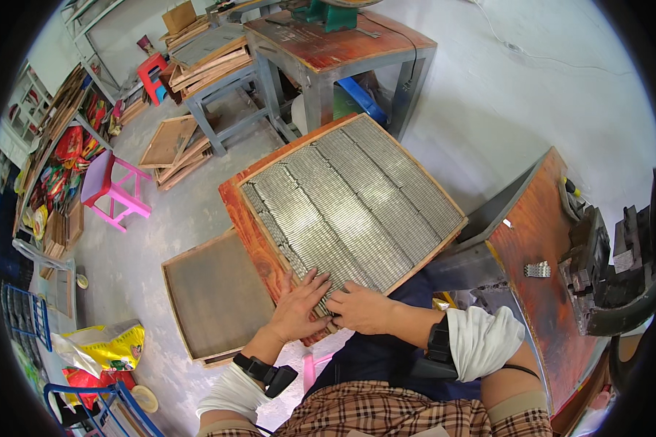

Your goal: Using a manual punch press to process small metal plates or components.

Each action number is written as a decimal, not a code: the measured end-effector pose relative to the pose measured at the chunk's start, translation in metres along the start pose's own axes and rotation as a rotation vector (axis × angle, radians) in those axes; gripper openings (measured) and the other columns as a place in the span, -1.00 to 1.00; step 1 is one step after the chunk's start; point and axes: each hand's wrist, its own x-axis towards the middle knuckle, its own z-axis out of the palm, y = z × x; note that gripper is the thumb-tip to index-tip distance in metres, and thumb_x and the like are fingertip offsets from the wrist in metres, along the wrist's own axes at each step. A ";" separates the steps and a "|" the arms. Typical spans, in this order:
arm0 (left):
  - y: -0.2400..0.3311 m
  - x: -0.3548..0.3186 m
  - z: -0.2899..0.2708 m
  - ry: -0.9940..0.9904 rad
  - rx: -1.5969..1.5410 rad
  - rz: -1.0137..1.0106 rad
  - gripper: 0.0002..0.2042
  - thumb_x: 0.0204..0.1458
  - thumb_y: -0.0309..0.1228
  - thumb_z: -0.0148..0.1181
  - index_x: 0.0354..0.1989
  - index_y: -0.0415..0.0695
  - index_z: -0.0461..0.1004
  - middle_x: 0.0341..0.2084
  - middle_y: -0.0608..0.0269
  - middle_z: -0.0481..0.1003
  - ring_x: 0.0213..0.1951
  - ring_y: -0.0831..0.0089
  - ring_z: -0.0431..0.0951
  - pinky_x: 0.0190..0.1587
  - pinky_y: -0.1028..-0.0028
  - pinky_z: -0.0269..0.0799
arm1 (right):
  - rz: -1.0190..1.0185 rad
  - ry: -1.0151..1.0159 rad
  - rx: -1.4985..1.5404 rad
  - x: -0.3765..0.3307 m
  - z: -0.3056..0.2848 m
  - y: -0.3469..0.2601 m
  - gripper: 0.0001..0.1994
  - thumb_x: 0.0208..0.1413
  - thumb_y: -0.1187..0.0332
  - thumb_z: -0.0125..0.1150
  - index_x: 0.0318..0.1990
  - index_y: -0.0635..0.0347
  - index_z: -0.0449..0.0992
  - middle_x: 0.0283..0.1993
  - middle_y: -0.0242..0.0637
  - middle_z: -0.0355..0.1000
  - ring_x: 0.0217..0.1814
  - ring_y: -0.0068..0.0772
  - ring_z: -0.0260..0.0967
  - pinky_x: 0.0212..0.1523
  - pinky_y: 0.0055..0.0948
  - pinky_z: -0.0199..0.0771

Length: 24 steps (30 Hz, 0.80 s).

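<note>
A shallow wooden-framed tray (428,251) holds rows of small shiny metal pieces (346,207), packed in several long bands. It rests tilted in view on a reddish wooden board (242,226). At its near corner my left hand (299,307) lies over the pieces, fingers stretched and somewhat apart. Beside it, my right hand (358,307) has its fingers bent down at the lower end of the rows, close to my left thumb. Anything between those right fingertips is too small or hidden to make out.
At the right, a small block of metal pieces (538,269) sits on a wooden-topped bench (554,320) near a dark machine (605,269). Another framed tray (215,295) lies low at the left. Beyond stand a pink stool (116,191), stacked wooden trays (215,58) and a worktable (328,47).
</note>
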 end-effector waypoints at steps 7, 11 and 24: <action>0.000 -0.003 -0.004 -0.040 0.005 -0.011 -0.30 -0.27 -0.17 0.32 0.14 -0.14 0.31 0.22 0.13 0.22 0.32 0.15 0.07 0.25 -0.18 -0.33 | -0.071 -0.070 -0.001 -0.001 -0.019 0.016 -0.86 -0.04 0.19 0.12 -0.36 -0.11 0.55 -0.18 -0.45 0.28 0.01 -0.40 0.18 -0.09 -0.33 0.22; 0.013 -0.003 0.000 -0.025 0.014 -0.024 -0.33 -0.28 -0.12 0.34 0.09 -0.09 0.37 0.20 0.06 0.22 0.30 0.04 0.08 0.23 -0.21 -0.29 | -0.014 0.053 0.129 -0.009 -0.002 0.026 -0.87 -0.04 0.29 0.09 -0.30 -0.02 0.46 -0.14 -0.38 0.30 -0.04 -0.37 0.27 -0.12 -0.32 0.31; 0.014 -0.010 0.032 0.276 0.030 -0.008 -0.60 -0.35 -0.20 0.40 -0.23 0.01 0.57 -0.01 0.17 0.39 0.16 0.03 0.24 0.14 -0.19 -0.10 | 0.277 0.453 0.447 -0.020 0.036 0.000 -0.73 -0.06 0.38 0.06 -0.13 0.12 0.42 -0.33 -0.36 0.40 -0.15 -0.29 0.34 -0.12 -0.36 0.39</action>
